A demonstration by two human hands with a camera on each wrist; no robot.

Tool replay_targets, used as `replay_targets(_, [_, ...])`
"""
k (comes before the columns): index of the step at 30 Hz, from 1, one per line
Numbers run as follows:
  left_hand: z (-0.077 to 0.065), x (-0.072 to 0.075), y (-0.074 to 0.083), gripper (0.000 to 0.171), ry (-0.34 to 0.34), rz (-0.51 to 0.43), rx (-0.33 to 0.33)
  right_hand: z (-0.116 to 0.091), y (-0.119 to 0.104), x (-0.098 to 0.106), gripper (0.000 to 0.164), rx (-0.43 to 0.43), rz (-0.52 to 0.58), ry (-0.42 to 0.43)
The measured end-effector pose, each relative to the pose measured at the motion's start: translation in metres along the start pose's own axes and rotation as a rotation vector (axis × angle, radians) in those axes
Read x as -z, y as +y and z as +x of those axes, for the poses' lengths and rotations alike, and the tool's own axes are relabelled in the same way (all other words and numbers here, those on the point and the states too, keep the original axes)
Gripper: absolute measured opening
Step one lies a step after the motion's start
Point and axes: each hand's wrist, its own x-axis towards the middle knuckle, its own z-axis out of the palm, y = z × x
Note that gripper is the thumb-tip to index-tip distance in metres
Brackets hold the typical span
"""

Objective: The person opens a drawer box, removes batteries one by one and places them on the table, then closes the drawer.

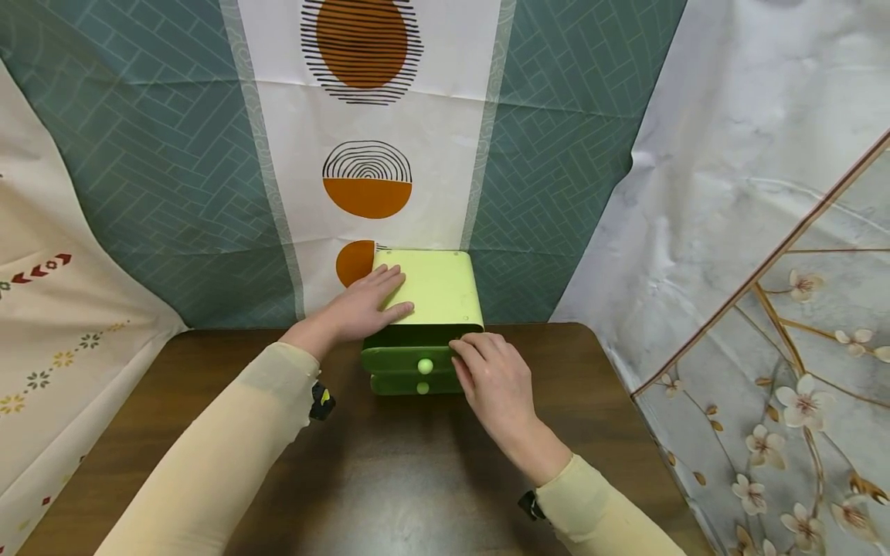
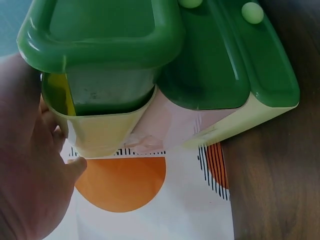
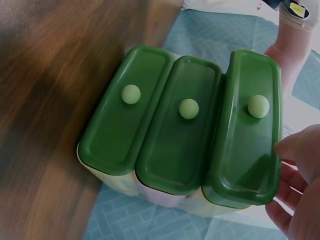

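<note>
Three-drawer cabinet (image 1: 434, 287), pale yellow-green on top with dark green fronts, standing near the middle of the far side of a brown wooden desk (image 1: 389, 471), just before a hanging backdrop (image 1: 570, 154). Its top drawer (image 3: 245, 150) juts partly out of the casing; the middle drawer (image 3: 175, 145) and bottom drawer (image 3: 120, 130) sit back in theirs. Each front bears one round pale-green knob — three knobs (image 3: 258, 106) in all.

Two hands reach in from cream sleeves (image 1: 208, 448). The left hand (image 1: 363, 305) lies on the left part of the cabinet's top, covering some of that edge; its grip is wide, fingers extended, holding nothing. The right hand (image 1: 497, 382) has a narrow grip, thumb and fingers pinching the right end of the top drawer's front, and hides that end from the head view.

Behind, two teal brick-patterned panels flank a white strip with three orange shapes (image 1: 367, 197), the lowest partly covered by the cabinet. One patterned cream cloth (image 1: 76, 309) hangs left; one blossom-printed white cloth (image 1: 751, 193), right.
</note>
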Motion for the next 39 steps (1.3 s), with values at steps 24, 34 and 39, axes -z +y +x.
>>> replay_targets(24, [0.011, 0.001, 0.007, 0.076, 0.051, 0.014, 0.04, -0.011, -0.025, -0.022, 0.028, 0.011, 0.087, -0.007])
replay_targets(34, [0.01, -0.002, 0.004, 0.076, 0.05, -0.002, 0.054, -0.007, -0.026, -0.029, 0.031, 0.012, 0.063, -0.035])
replay_targets(39, [0.01, -0.003, 0.004, 0.077, 0.046, -0.017, 0.058, -0.007, -0.026, -0.033, 0.031, 0.016, 0.049, -0.017])
